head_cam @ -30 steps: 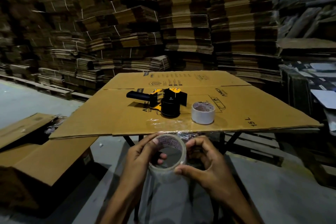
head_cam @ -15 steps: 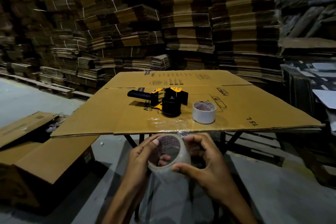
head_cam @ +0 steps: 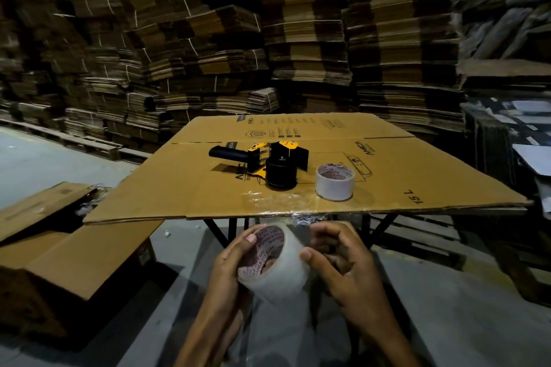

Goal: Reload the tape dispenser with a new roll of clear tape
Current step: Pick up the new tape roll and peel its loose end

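Note:
I hold a roll of clear tape [head_cam: 280,271] in front of the table's near edge, below the tabletop. My left hand [head_cam: 231,262] grips it with fingers inside the printed core. My right hand [head_cam: 343,262] holds its outer side, thumb pressed on the tape surface. A black and yellow tape dispenser [head_cam: 265,161] lies on its side on the cardboard sheet [head_cam: 179,188], handle pointing left. Just right of it stands a white tape core [head_cam: 335,182], nearly bare.
The cardboard sheet covers a folding table with dark legs [head_cam: 220,232]. A brown carton [head_cam: 74,259] stands on the floor at the left. Tall stacks of flattened cartons [head_cam: 298,39] wall in the back. Crumpled clear tape clings to the table's near edge [head_cam: 304,214].
The roll has turned in my hands, its open core now facing more to the left. Both hands shifted slightly on it; the dispenser and white core have not moved.

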`<state>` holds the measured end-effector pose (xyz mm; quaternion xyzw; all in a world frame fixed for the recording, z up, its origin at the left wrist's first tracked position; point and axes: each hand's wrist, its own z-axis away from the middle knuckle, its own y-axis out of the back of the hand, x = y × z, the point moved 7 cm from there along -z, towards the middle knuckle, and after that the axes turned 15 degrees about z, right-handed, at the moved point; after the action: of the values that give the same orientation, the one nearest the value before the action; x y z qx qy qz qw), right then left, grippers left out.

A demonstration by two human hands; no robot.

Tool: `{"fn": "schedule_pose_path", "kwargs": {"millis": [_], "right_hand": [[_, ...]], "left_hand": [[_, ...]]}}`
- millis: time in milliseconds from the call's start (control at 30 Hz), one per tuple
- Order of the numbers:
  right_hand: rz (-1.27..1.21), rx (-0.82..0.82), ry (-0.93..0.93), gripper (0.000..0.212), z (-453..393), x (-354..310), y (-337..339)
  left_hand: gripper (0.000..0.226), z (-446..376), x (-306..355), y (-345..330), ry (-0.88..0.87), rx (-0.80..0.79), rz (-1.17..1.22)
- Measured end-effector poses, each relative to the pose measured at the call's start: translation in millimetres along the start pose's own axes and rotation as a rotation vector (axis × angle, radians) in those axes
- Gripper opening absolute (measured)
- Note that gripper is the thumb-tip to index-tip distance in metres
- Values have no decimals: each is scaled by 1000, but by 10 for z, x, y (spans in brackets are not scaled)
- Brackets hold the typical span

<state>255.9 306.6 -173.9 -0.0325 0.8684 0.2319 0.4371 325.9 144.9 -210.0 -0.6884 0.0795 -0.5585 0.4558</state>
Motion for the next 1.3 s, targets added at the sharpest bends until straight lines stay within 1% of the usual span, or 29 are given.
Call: {"fn": "schedule_pose_path", "kwargs": {"millis": [133, 300, 433, 533, 567, 600, 667, 700, 733, 767, 800, 867, 900, 933, 1033, 1100, 1133, 1200, 1233, 1267, 1300], "right_hand": [[66, -21, 103, 16, 8, -85, 29], [145, 52, 149, 12, -1, -161, 106], [280, 100, 198, 9, 57, -248, 95], [344, 134, 236, 9, 96, -316, 74], [328, 129, 236, 10, 101, -316, 65], [256, 113, 207, 12, 96, -292, 68], [22, 70, 96, 17, 60, -206, 84], [-57, 53, 47, 18, 42, -164, 101], [-101, 27, 10, 15, 23, -119, 110], [-139, -35, -16, 11, 10, -86, 92], [-181, -131, -40, 17, 12, -59, 43], [-262, -345, -45, 39, 57, -52, -69], [-266, -421, -33, 46, 87, -63, -99], [-262, -481, -19, 51, 115, -74, -118], [-265, -593, -53, 60, 159, -93, -138], [-239, -615, -33, 58, 151, -94, -137], [-201, -605, 2, 56, 133, -110, -129], [-143, -580, 50, 55, 87, -137, -129], [-133, -562, 59, 54, 65, -141, -128], [-127, -531, 69, 54, 41, -142, -115], [-116, -490, 77, 54, 18, -133, -95]], "left_hand": [[28, 17, 29, -33, -20, -19, -41], [27, 42, 113, -131, -86, -85, -142], [25, 84, 166, -190, -130, -109, -183], [25, 96, 156, -192, -110, -114, -166], [26, 98, 141, -187, -84, -108, -150], [26, 92, 119, -167, -55, -104, -134], [28, 106, 83, -140, 10, -81, -101], [28, 114, 52, -128, 61, -84, -75], [27, 120, 7, -128, 134, -102, -29], [26, 138, -31, -140, 208, -112, 15], [25, 163, -66, -153, 273, -115, 47], [22, 178, -155, -126, 389, -94, 72], [31, 182, -205, -126, 442, -82, 90], [41, 192, -254, -125, 500, -81, 118], [46, 222, -327, -114, 598, -69, 233], [60, 269, -347, -154, 666, -88, 319], [58, 282, -359, -166, 674, -75, 338], [38, 255, -364, -141, 622, -6, 339], [27, 241, -358, -146, 577, 35, 299], [24, 196, -342, -126, 524, 68, 225], [26, 128, -329, -88, 474, 93, 148]]}}
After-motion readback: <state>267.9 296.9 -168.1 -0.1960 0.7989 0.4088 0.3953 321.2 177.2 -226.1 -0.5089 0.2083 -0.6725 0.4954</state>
